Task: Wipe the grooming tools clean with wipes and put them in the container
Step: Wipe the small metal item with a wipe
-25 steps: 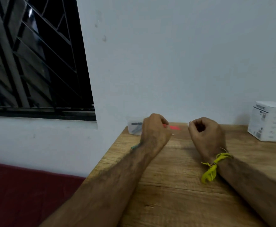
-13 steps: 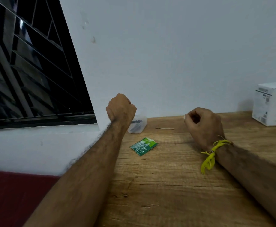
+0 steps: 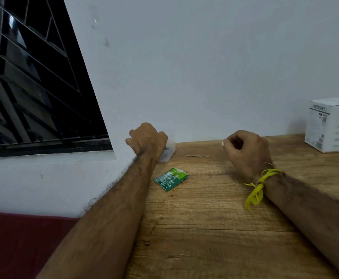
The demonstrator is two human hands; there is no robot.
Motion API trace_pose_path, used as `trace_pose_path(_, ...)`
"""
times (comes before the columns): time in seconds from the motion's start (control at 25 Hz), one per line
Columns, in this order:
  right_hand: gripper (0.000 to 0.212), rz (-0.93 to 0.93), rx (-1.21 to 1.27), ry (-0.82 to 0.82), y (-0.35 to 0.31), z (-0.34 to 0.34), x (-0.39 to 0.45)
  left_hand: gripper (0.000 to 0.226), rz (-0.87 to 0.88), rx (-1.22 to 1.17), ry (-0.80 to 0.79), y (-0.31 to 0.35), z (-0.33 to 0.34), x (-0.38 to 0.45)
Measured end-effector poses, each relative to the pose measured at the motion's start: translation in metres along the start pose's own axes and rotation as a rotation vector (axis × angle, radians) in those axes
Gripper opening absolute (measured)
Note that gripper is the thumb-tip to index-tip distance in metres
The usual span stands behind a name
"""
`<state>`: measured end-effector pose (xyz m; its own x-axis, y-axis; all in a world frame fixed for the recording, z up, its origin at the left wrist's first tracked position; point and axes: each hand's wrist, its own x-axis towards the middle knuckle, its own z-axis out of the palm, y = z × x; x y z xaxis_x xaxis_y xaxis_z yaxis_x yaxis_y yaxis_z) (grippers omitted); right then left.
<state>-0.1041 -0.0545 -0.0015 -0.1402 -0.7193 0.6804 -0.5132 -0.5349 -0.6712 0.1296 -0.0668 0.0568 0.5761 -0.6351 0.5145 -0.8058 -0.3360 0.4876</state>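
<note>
I see my left hand [image 3: 147, 138], fingers curled, over the one clear plastic container [image 3: 169, 151] at the wall; my right hand [image 3: 246, 150] pinches one small white wipe [image 3: 223, 142]. One green sachet [image 3: 171, 179] lies just nearer.

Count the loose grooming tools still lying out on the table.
1: a thin stick lies near the wall between the hands. The left hand hides most of the clear container, so tools inside cannot be counted.

A small clear plastic container [image 3: 169, 151] is parked at the table's back left corner, mostly hidden, dark tools seen inside. A thin stick-like tool [image 3: 197, 156] is laid flat nearby. A torn green wipe sachet [image 3: 170, 179] is left flat in front.
</note>
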Motion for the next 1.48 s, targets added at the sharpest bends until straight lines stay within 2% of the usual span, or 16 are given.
trace_pose_path(0.08, 0.013, 0.002, 0.009, 0.008, 0.0, -0.001, 0.0, 0.026, 0.129, 0.04, 0.097, 0.005, -0.006, -0.005)
trace_pose_path(0.16, 0.012, 0.009, 0.013, 0.015, 0.0, -0.001, 0.002, 0.028, 0.337, -0.063, 0.218, 0.013, -0.009, -0.01)
trace_pose_path(0.2, 0.011, 0.011, 0.016, 0.019, 0.0, -0.002, 0.002, 0.025, 0.439, -0.166, 0.206, 0.02, -0.008, -0.015)
trace_pose_path(0.28, 0.011, 0.004, 0.015, 0.024, 0.0, -0.002, 0.002, 0.016, 0.563, -0.343, -0.02, 0.033, -0.001, -0.024)
trace_pose_path(0.36, 0.011, 0.007, 0.013, 0.041, 0.002, -0.004, 0.003, 0.009, 0.59, -0.292, -0.333, 0.045, 0.009, -0.031)
trace_pose_path(0.4, 0.011, 0.011, 0.009, 0.045, 0.003, -0.004, 0.003, 0.01, 0.587, -0.224, -0.438, 0.046, 0.015, -0.03)
trace_pose_path(0.52, 0.011, 0.029, -0.001, 0.053, 0.005, -0.004, 0.005, 0.016, 0.568, -0.086, -0.597, 0.043, 0.032, -0.024)
trace_pose_path(0.88, 0.012, 0.044, -0.004, 0.054, 0.009, -0.003, 0.007, 0.003, 0.574, 0.084, -0.772, 0.049, 0.045, -0.026)
trace_pose_path(1.0, 0.013, 0.047, 0.0, 0.054, 0.008, -0.003, 0.007, 0.008, 0.661, 0.198, -0.665, 0.048, 0.049, -0.034)
trace_pose_path(1.08, 0.013, 0.067, 0.006, 0.069, 0.008, -0.003, 0.008, 0.008, 0.649, 0.086, -0.586, 0.048, 0.052, -0.036)
trace_pose_path(1.2, 0.013, 0.09, 0.021, 0.087, 0.01, -0.005, 0.009, 0.007, 0.488, -0.316, -0.493, 0.053, 0.043, -0.045)
trace_pose_path(1.36, 0.012, 0.092, 0.051, 0.08, 0.008, -0.006, 0.008, 0.025, 0.31, -0.7, -0.564, 0.063, 0.024, -0.075)
trace_pose_path(1.48, 0.011, 0.142, 0.078, 0.084, 0.009, -0.009, 0.009, 0.02, 0.178, -0.915, -0.62, 0.054, 0.01, -0.103)
